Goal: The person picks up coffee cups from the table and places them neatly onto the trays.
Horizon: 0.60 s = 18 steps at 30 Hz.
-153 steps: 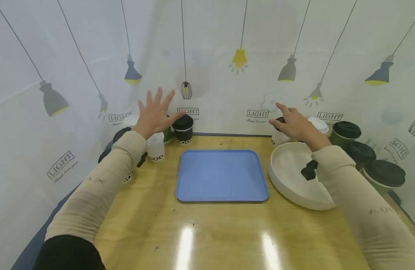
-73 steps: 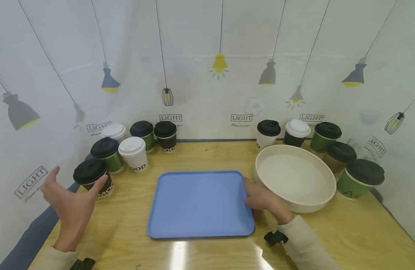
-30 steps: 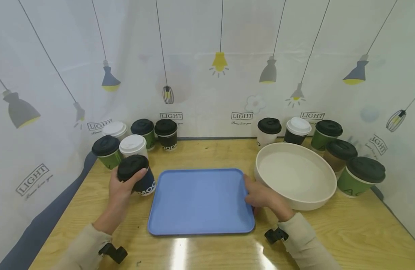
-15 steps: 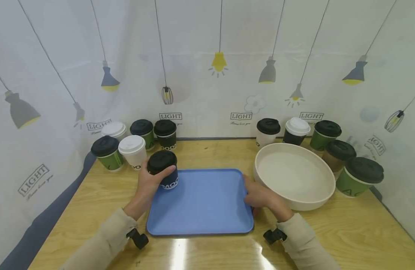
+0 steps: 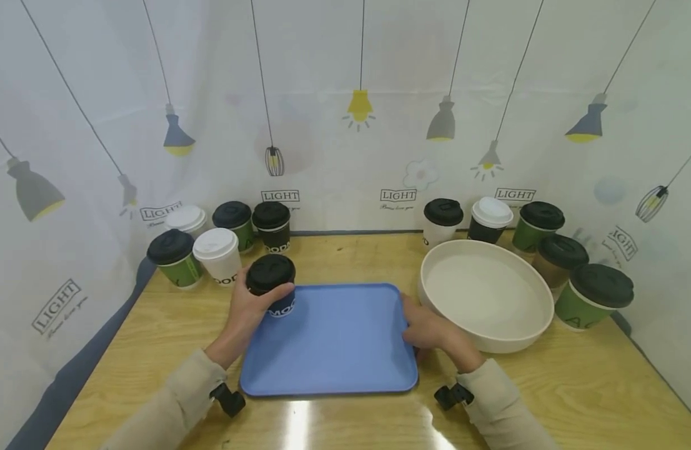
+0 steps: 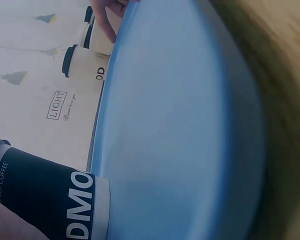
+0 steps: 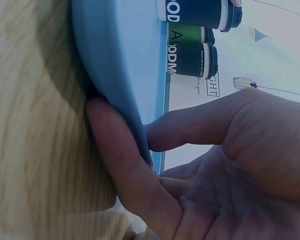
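Observation:
My left hand (image 5: 247, 315) grips a dark coffee cup (image 5: 280, 306) with a black lid, fingers and thumb wrapped round its side. The cup is upright at the back left corner of a blue tray (image 5: 328, 344). In the left wrist view, the white base of the dark coffee cup (image 6: 45, 190) is right at the tray's surface. My right hand (image 5: 432, 328) pinches the tray's right edge. In the right wrist view, the thumb and a finger of my right hand (image 7: 190, 150) lie on either side of the tray rim (image 7: 125, 100).
Several lidded cups stand at the back left, among them a white cup (image 5: 217, 256) and a green cup (image 5: 175, 259). A round cream dish (image 5: 486, 294) is right of the tray. Behind it are more cups, including a large green one (image 5: 593, 297). A printed curtain (image 5: 334, 144) hangs behind the wooden table (image 5: 357, 250).
Both hands came down from mid-air. The right hand took hold of the tray's edge. The left hand gripped the dark cup at the far left and carried it right, over the tray's corner.

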Available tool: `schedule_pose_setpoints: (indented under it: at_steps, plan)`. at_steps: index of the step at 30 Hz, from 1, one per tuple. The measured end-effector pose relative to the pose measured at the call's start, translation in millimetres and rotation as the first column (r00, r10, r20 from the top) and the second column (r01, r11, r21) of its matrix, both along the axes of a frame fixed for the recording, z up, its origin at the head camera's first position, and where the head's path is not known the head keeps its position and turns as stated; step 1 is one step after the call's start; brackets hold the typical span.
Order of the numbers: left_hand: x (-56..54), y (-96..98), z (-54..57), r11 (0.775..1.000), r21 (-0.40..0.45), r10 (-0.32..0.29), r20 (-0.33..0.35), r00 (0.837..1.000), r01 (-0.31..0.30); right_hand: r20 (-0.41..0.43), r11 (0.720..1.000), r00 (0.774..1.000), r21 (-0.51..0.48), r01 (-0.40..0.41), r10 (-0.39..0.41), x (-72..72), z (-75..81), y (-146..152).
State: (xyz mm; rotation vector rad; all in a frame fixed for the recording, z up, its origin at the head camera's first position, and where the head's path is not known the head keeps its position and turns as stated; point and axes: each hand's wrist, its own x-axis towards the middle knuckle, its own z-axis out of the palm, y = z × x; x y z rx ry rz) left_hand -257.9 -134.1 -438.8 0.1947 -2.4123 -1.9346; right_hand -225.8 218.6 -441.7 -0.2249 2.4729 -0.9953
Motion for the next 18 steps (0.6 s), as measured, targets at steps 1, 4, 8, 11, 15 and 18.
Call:
schedule_pose_setpoints:
  at_steps: [1, 4, 8, 11, 15, 18]
  plan:
    - [0.0, -0.1, 0.1, 1.0, 0.001, 0.001, -0.001, 1.0, -0.001, 0.007, 1.0, 1.0, -0.005, 0.004, -0.004, 0.4, 0.1, -0.1]
    - [1.1, -0.2, 0.0, 1.0, -0.005, 0.006, 0.007, 1.0, -0.006, 0.018, 1.0, 1.0, -0.007, 0.006, -0.006, 1.1, -0.3, -0.5]
    - [3.8, -0.3, -0.5, 1.0, -0.005, 0.013, 0.021, 1.0, -0.013, 0.014, 1.0, 1.0, 0.013, 0.005, -0.005, 1.9, -2.9, -1.0]
    - [5.4, -0.6, -0.2, 1.0, 0.006, 0.016, 0.022, 1.0, -0.016, 0.006, 1.0, 1.0, 0.026, 0.001, -0.001, 1.8, -4.2, -1.3]
    - [7.1, -3.2, 1.3, 1.0, 0.0, -0.006, 0.024, 1.0, 0.006, 0.016, 1.0, 1.0, 0.022, -0.011, 0.011, 0.6, -2.9, -1.5]
    - [8.7, -5.1, 2.4, 0.999, 0.002, -0.046, 0.037, 0.998, 0.046, 0.02, 1.0, 1.0, 0.02, -0.014, 0.013, -1.5, -1.5, 0.6]
